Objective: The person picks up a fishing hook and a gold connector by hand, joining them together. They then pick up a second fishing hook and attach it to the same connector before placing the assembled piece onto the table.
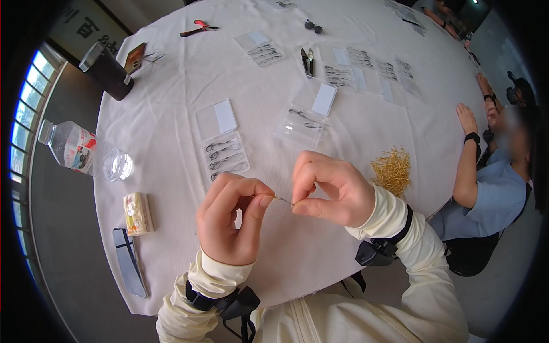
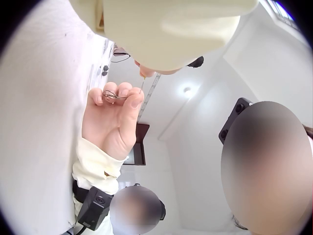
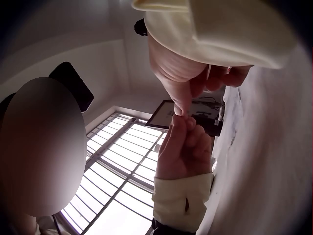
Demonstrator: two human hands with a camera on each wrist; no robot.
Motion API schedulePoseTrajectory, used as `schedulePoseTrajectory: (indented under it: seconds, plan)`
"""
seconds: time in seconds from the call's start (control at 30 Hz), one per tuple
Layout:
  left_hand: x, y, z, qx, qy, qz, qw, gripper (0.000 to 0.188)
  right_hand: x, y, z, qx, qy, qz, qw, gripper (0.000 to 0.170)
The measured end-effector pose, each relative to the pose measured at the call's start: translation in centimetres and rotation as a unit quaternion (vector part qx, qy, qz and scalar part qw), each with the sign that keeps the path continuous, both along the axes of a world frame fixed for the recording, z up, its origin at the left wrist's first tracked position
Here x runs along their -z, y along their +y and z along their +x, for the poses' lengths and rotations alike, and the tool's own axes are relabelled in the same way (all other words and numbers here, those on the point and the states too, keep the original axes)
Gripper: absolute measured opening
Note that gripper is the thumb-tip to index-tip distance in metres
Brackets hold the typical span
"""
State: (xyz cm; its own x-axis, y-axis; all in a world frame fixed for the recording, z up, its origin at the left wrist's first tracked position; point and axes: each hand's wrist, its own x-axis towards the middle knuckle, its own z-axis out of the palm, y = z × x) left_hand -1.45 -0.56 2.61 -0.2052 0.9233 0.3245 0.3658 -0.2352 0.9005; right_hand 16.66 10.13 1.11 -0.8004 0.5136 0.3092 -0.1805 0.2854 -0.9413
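In the head view, my left hand (image 1: pixel 231 214) pinches a tiny gold-coloured piece (image 1: pixel 277 197) between thumb and forefinger; its exact kind is too small to tell. A thin dark line (image 1: pixel 285 200) stretches from it to my right hand (image 1: pixel 334 191), which pinches the line between thumb and forefinger. The left wrist view shows loops of the dark line (image 2: pixel 111 94) gathered in the right fingers. Thumbs and fingertips of both hands come close together in the right wrist view. Just beyond the left hand lies a clear plastic case (image 1: pixel 243 163) with bundled dark loops in it.
A pile of gold-coloured hook-like pieces (image 1: pixel 392 171) lies right of the right hand. Another clear case (image 1: pixel 297 137) lies ahead, with dark-handled pliers (image 1: pixel 307 62) behind. At left are a water bottle (image 1: pixel 80 148), a tissue pack (image 1: pixel 137 213) and a black tumbler (image 1: pixel 108 71). Someone (image 1: pixel 489 188) sits at right.
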Motion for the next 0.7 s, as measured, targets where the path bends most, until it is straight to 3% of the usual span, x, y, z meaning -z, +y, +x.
schedulePoseTrajectory:
  seconds: [0.13, 0.17, 0.2, 0.27, 0.43, 0.57, 0.7]
  plan:
    - [0.6, 0.2, 0.0, -0.031, 0.067, 0.014, 0.997, 0.007, 0.1, 0.3, 0.4, -0.004, -0.028, 0.006, 1.0, 0.012]
    - [0.7, 0.2, 0.0, -0.037, 0.097, 0.016, 0.994, 0.008, -0.2, 0.1, 0.5, 0.073, -0.057, 0.154, 0.984, 0.015]
    - [0.8, 0.2, 0.0, -0.037, 0.097, 0.019, 0.994, 0.008, -0.5, -0.1, 0.5, 0.146, -0.084, 0.298, 0.94, 0.02]
    - [0.7, 0.1, 0.3, -0.034, 0.132, 0.018, 0.991, 0.005, -1.5, -1.1, 0.3, 0.165, -0.088, 0.321, 0.928, 0.023]
    - [0.9, -0.2, 1.2, -0.006, 0.1, 0.005, 0.995, 0.006, -1.1, -1.6, 0.3, 0.21, -0.068, 0.423, 0.879, 0.022]
    - [0.8, -0.6, 1.4, 0.028, 0.019, -0.036, 0.999, 0.017, -1.6, -1.2, 2.0, 0.211, -0.072, 0.368, 0.903, 0.019]
    - [1.8, -0.5, 1.0, 0.043, 0.028, -0.021, 0.998, 0.022, -2.3, 0.5, 8.3, 0.375, -0.094, 0.19, 0.902, 0.009]
